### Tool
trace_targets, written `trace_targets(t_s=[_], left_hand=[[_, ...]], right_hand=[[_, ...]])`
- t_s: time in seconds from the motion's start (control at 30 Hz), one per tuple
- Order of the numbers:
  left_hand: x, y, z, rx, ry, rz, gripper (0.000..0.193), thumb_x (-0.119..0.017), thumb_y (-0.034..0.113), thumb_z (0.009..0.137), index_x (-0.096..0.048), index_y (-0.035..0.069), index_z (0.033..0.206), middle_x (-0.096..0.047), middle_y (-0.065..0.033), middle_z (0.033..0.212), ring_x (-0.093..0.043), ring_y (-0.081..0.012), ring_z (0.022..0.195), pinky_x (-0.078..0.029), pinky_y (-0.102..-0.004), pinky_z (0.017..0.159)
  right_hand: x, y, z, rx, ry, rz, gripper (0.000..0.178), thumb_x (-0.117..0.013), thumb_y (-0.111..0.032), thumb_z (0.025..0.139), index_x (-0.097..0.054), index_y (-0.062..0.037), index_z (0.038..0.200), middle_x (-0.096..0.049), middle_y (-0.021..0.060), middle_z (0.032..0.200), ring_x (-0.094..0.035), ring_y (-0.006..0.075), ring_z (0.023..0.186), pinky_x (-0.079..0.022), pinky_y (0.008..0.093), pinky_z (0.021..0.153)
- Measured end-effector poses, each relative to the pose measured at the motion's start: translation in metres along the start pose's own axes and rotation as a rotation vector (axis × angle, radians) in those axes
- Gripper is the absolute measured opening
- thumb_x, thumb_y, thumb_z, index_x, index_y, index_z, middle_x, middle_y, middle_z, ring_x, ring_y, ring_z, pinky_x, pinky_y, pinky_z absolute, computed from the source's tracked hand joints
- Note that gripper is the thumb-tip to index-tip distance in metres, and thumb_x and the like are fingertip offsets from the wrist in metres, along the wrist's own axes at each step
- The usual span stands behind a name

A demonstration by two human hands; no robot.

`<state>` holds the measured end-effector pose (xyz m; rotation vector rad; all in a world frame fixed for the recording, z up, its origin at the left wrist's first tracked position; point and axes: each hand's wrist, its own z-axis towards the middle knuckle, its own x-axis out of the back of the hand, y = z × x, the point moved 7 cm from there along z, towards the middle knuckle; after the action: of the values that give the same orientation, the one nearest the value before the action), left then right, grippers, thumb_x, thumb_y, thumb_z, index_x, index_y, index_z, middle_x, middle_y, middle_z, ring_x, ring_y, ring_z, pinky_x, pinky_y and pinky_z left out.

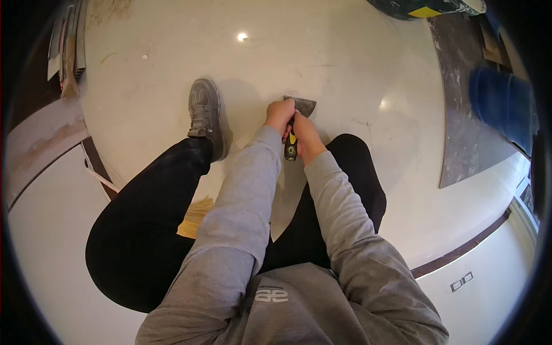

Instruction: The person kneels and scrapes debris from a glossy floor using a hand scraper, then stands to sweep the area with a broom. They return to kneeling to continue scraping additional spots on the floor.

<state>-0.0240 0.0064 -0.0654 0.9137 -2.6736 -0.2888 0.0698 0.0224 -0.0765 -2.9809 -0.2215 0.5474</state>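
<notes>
A scraper (292,148) with a black and yellow handle and a flat, dirty metal blade is held low over the light, glossy floor (247,57). My right hand (307,138) wraps round the handle from the right. Closed from the left, my left hand (279,114) grips the scraper close to its blade. The blade points away from me, partly covered by my fingers; whether its edge touches the floor I cannot tell. I am crouched, with a grey shoe (201,112) planted left of my hands.
Yellow broom bristles (195,217) show beside my left leg. On the right lie a dark stained board (468,132) and a blue container (503,106). A dark bucket (397,7) stands far off at the top. Stacked panels (70,43) stand far left; a small crumb (144,57) lies nearby.
</notes>
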Motion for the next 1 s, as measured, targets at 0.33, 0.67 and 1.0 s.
trace_targets(t_s=[0.33, 0.67, 1.0], left_hand=[[-0.007, 0.010, 0.008, -0.106, 0.001, 0.050, 0.045, -0.047, 0.036, 0.089, -0.062, 0.002, 0.064, -0.054, -0.0105, 0.051, -0.046, -0.0222, 0.036, -0.037, -0.0404, 0.036], [0.000, -0.017, 0.005, -0.038, -0.047, 0.041, 0.037, -0.055, 0.035, 0.091, -0.062, 0.004, 0.071, -0.058, -0.0079, 0.060, -0.050, -0.0190, 0.045, -0.039, -0.0365, 0.043], [-0.028, 0.011, 0.023, -0.165, 0.022, 0.116, 0.034, -0.060, 0.031, 0.090, -0.060, 0.006, 0.068, -0.059, -0.0077, 0.063, -0.056, -0.0187, 0.056, -0.045, -0.0371, 0.053]], right_hand=[[-0.004, -0.013, -0.004, 0.053, 0.000, 0.020, 0.039, -0.045, -0.035, 0.100, -0.056, -0.0023, 0.084, -0.056, 0.0083, 0.067, -0.055, 0.0209, 0.056, -0.045, 0.0356, 0.048], [0.000, 0.011, -0.012, 0.087, 0.127, -0.001, 0.045, -0.044, -0.038, 0.099, -0.060, 0.0027, 0.088, -0.057, 0.0089, 0.062, -0.056, 0.0200, 0.054, -0.046, 0.0362, 0.051], [0.030, -0.008, 0.018, 0.026, 0.107, -0.161, 0.042, -0.044, -0.037, 0.100, -0.061, -0.0015, 0.084, -0.061, 0.0107, 0.068, -0.057, 0.0210, 0.054, -0.045, 0.0356, 0.050]])
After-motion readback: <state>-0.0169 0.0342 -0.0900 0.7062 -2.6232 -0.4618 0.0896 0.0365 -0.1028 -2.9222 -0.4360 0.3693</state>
